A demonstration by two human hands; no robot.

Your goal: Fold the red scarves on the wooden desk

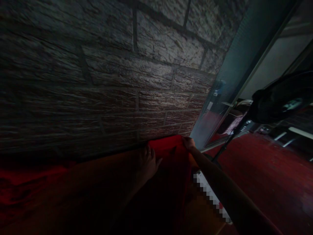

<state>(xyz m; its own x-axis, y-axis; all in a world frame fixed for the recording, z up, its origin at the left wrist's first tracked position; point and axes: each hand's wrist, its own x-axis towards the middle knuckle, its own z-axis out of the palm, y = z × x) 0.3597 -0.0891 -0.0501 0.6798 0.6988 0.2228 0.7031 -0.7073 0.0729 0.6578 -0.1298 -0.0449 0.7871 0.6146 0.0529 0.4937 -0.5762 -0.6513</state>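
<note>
A red cloth (166, 142) lies over the end of a brownish surface (105, 164), close against the brick wall. My left hand (148, 164) rests palm down at the cloth's left edge, its fingers spread. At the far right corner of the cloth, my right hand (188, 143) pinches the fabric between thumb and fingers. The near part of the cloth falls into deep shadow, so its full extent cannot be made out.
A rough brick wall (156, 75) rises right behind the surface. More red fabric (26, 176) lies crumpled at the left. To the right are a glass panel (227, 71), a dark standing fan (271, 101) and a red floor (264, 166). Below my right arm is a partly blurred white object (210, 191).
</note>
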